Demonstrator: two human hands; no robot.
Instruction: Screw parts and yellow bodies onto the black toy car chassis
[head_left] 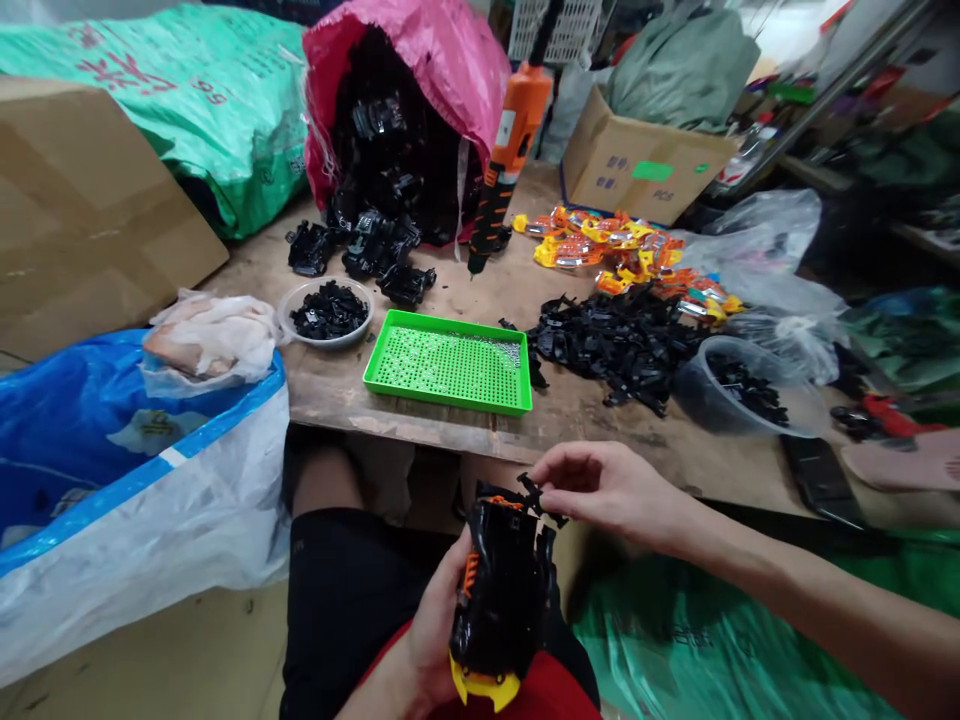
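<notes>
My left hand [436, 625] is wrapped round a toy car body [499, 590], black with orange side pieces and a yellow end that points towards me. At the far end of the car body, my right hand [600, 490] pinches a small black plastic part [534, 492] between thumb and fingers. The part is close to the car's far right corner; whether it touches cannot be made out. Ahead on the table lies a green perforated tray [450, 400] scattered with small screws. Above it hangs an orange and black electric screwdriver [510, 150], tip down.
A bowl of small black parts [330, 312] stands left of the tray. On the right are a heap of black parts [615, 340], orange and yellow pieces [600, 245], a clear tub [720, 390] and a phone [821, 480]. A pink sack [450, 50] with black car bodies stands behind.
</notes>
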